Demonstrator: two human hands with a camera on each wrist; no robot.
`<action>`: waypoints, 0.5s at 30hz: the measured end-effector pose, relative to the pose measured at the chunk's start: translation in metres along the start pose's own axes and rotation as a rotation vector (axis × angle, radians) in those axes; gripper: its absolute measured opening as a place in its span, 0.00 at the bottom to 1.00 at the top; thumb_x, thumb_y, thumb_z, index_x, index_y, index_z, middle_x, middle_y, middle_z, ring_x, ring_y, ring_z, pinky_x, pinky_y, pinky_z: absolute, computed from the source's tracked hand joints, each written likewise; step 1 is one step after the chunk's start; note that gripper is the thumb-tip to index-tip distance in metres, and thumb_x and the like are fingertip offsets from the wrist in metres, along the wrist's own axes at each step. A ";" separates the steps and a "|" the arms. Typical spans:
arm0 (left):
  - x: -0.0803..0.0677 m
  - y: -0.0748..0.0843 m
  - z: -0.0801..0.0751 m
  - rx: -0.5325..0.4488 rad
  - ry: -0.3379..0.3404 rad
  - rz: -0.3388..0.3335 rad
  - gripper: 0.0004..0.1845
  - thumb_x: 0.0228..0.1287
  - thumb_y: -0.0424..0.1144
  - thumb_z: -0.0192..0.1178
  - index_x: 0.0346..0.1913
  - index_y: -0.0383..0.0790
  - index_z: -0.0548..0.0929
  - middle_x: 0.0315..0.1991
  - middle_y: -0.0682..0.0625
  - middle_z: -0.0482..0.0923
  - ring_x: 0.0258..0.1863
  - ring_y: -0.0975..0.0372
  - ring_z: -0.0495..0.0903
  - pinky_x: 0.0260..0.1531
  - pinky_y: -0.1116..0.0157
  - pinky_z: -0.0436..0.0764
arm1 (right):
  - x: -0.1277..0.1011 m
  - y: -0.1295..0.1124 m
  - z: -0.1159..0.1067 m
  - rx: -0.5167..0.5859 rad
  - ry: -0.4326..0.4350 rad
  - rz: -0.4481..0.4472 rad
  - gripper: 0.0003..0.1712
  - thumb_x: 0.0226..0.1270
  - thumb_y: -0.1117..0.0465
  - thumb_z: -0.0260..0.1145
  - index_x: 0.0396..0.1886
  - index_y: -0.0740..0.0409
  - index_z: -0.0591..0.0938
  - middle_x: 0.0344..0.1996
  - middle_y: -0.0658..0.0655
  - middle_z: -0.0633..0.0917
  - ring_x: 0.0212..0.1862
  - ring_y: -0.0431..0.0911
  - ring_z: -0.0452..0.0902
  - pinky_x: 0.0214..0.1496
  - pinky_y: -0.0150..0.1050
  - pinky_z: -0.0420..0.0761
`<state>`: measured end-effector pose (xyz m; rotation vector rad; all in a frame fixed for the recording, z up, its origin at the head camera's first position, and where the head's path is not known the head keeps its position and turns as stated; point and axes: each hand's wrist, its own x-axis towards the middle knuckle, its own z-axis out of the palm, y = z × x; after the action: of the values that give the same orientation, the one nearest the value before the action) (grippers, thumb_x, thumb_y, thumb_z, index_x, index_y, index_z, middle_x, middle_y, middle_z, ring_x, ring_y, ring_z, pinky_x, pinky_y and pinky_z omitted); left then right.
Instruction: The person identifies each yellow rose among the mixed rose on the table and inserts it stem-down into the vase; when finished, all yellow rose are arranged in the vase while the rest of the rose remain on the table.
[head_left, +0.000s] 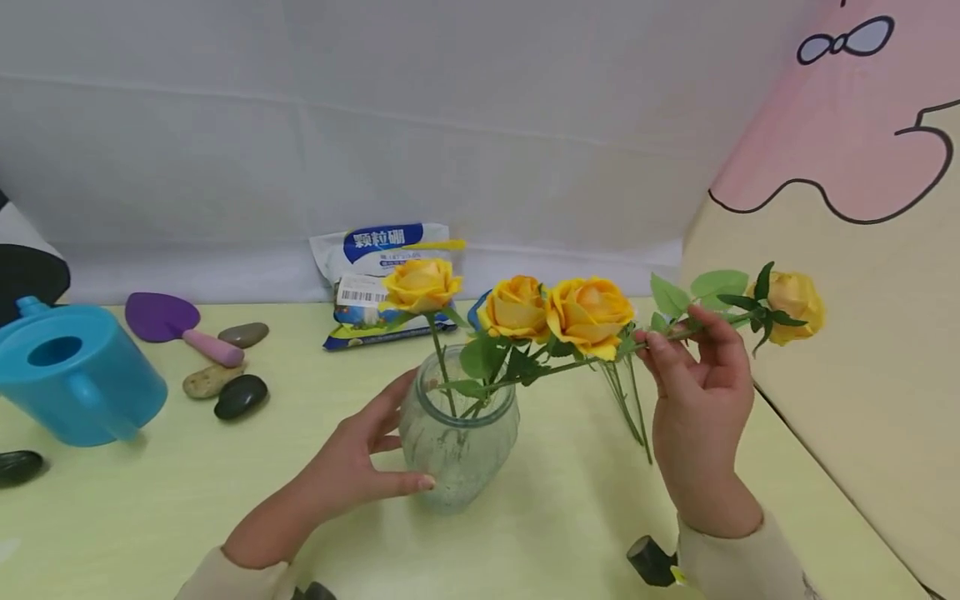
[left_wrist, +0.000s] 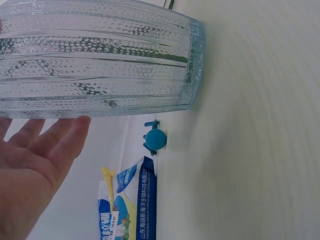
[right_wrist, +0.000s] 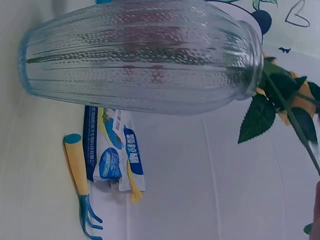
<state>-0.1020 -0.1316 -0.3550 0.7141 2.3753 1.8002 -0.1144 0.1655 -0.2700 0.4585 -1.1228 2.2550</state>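
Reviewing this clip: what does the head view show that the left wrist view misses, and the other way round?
Only the head view shows the yellow roses, the right hand pinching the stem of one rose, the blue watering can, the purple trowel and the stones. Only the left wrist view shows a small blue handle lying beyond the vase base. Both show the glass vase, the left hand around it, the printed bag and the pale table.

open tabletop [head_left: 570,517] in front of the vase [head_left: 457,442]; crowded left by watering can [head_left: 75,371] and stones [head_left: 240,396]; hemmed right by slanted board [head_left: 862,375]; bag [head_left: 375,279] behind.
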 end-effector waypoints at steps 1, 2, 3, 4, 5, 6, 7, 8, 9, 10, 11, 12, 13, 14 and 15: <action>0.000 0.000 0.000 0.003 0.001 0.000 0.54 0.45 0.39 0.74 0.71 0.62 0.50 0.70 0.50 0.54 0.62 0.49 0.65 0.49 0.62 0.77 | -0.004 0.002 0.002 -0.007 -0.018 -0.049 0.21 0.53 0.85 0.58 0.49 0.75 0.70 0.36 0.64 0.70 0.32 0.55 0.81 0.39 0.38 0.82; 0.000 0.001 -0.001 0.005 0.000 0.001 0.54 0.45 0.39 0.74 0.72 0.61 0.50 0.70 0.49 0.54 0.62 0.49 0.65 0.49 0.61 0.77 | -0.008 0.004 0.004 -0.010 -0.036 -0.096 0.21 0.52 0.86 0.59 0.47 0.76 0.70 0.36 0.64 0.70 0.32 0.55 0.81 0.39 0.39 0.82; 0.000 0.001 -0.001 0.008 0.000 0.003 0.54 0.45 0.39 0.74 0.72 0.60 0.50 0.70 0.48 0.54 0.62 0.49 0.65 0.50 0.60 0.77 | -0.012 0.006 0.006 -0.018 -0.055 -0.140 0.20 0.52 0.86 0.59 0.46 0.77 0.70 0.37 0.65 0.70 0.32 0.55 0.81 0.39 0.39 0.82; 0.000 0.001 -0.001 0.010 0.001 0.006 0.54 0.45 0.39 0.73 0.72 0.59 0.49 0.70 0.48 0.53 0.62 0.49 0.64 0.50 0.60 0.77 | -0.016 0.008 0.008 -0.030 -0.072 -0.176 0.20 0.51 0.86 0.60 0.46 0.78 0.69 0.37 0.65 0.70 0.32 0.55 0.81 0.39 0.40 0.82; 0.000 0.001 -0.001 0.011 0.002 0.009 0.54 0.45 0.39 0.73 0.72 0.59 0.49 0.70 0.47 0.54 0.63 0.49 0.64 0.50 0.60 0.77 | -0.020 0.011 0.010 -0.041 -0.090 -0.205 0.20 0.51 0.86 0.60 0.45 0.79 0.69 0.36 0.65 0.71 0.33 0.55 0.81 0.39 0.40 0.82; 0.000 0.001 -0.001 0.011 0.004 0.012 0.54 0.45 0.39 0.73 0.72 0.58 0.49 0.70 0.47 0.54 0.63 0.49 0.64 0.50 0.59 0.77 | -0.023 0.013 0.011 -0.047 -0.110 -0.224 0.20 0.51 0.85 0.61 0.45 0.79 0.69 0.36 0.65 0.71 0.33 0.55 0.81 0.39 0.41 0.82; 0.000 0.001 -0.001 0.009 0.005 0.017 0.54 0.45 0.38 0.73 0.72 0.57 0.49 0.70 0.46 0.54 0.63 0.49 0.64 0.50 0.59 0.77 | -0.026 0.015 0.013 -0.048 -0.130 -0.234 0.20 0.51 0.85 0.62 0.45 0.80 0.69 0.36 0.65 0.72 0.34 0.55 0.81 0.39 0.41 0.82; 0.000 0.001 -0.001 0.009 0.006 0.019 0.54 0.45 0.38 0.73 0.72 0.57 0.50 0.70 0.46 0.54 0.63 0.48 0.64 0.50 0.59 0.77 | -0.029 0.017 0.015 -0.051 -0.149 -0.242 0.19 0.51 0.84 0.62 0.44 0.80 0.69 0.36 0.65 0.73 0.34 0.55 0.81 0.40 0.42 0.82; 0.000 0.001 -0.001 0.007 0.008 0.020 0.54 0.45 0.38 0.73 0.72 0.57 0.50 0.70 0.46 0.54 0.62 0.49 0.64 0.50 0.60 0.77 | -0.032 0.018 0.017 -0.058 -0.169 -0.252 0.19 0.51 0.84 0.62 0.44 0.80 0.69 0.35 0.65 0.74 0.35 0.55 0.82 0.40 0.42 0.82; 0.000 0.000 -0.001 0.005 0.009 0.021 0.54 0.45 0.37 0.73 0.72 0.57 0.50 0.69 0.46 0.55 0.62 0.48 0.64 0.50 0.60 0.77 | -0.034 0.020 0.018 -0.066 -0.192 -0.267 0.19 0.52 0.83 0.62 0.44 0.80 0.69 0.35 0.65 0.75 0.35 0.55 0.82 0.40 0.42 0.82; 0.000 0.000 0.000 0.004 0.010 0.020 0.54 0.45 0.37 0.73 0.72 0.57 0.50 0.69 0.46 0.55 0.62 0.49 0.65 0.49 0.60 0.77 | -0.036 0.021 0.020 -0.074 -0.214 -0.288 0.18 0.52 0.83 0.62 0.44 0.80 0.69 0.35 0.65 0.76 0.35 0.55 0.82 0.40 0.42 0.82; 0.000 0.000 0.000 0.003 0.010 0.018 0.54 0.45 0.37 0.73 0.72 0.58 0.50 0.69 0.46 0.55 0.62 0.49 0.65 0.49 0.61 0.77 | -0.037 0.022 0.022 -0.079 -0.237 -0.319 0.18 0.52 0.83 0.62 0.44 0.80 0.69 0.34 0.65 0.77 0.36 0.55 0.82 0.40 0.41 0.82; 0.000 0.000 0.000 0.003 0.009 0.016 0.54 0.45 0.38 0.73 0.72 0.58 0.50 0.69 0.46 0.55 0.62 0.49 0.65 0.49 0.61 0.77 | -0.038 0.023 0.023 -0.076 -0.266 -0.349 0.18 0.52 0.83 0.62 0.43 0.81 0.69 0.33 0.65 0.78 0.36 0.55 0.82 0.40 0.41 0.82; 0.000 0.000 0.000 0.005 0.008 0.012 0.54 0.45 0.38 0.73 0.72 0.58 0.50 0.69 0.46 0.55 0.62 0.49 0.65 0.49 0.61 0.77 | -0.039 0.024 0.025 -0.075 -0.295 -0.383 0.18 0.52 0.83 0.63 0.43 0.81 0.70 0.33 0.66 0.79 0.36 0.55 0.82 0.39 0.41 0.82; 0.000 -0.001 0.000 0.008 0.007 0.011 0.54 0.45 0.38 0.73 0.72 0.59 0.50 0.69 0.46 0.56 0.61 0.48 0.66 0.49 0.62 0.77 | -0.040 0.025 0.026 -0.073 -0.331 -0.414 0.17 0.52 0.83 0.63 0.43 0.81 0.70 0.33 0.66 0.80 0.36 0.55 0.82 0.39 0.40 0.82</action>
<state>-0.1020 -0.1319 -0.3556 0.7235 2.3893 1.8016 -0.0978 0.1189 -0.2908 0.9654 -1.1390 1.8127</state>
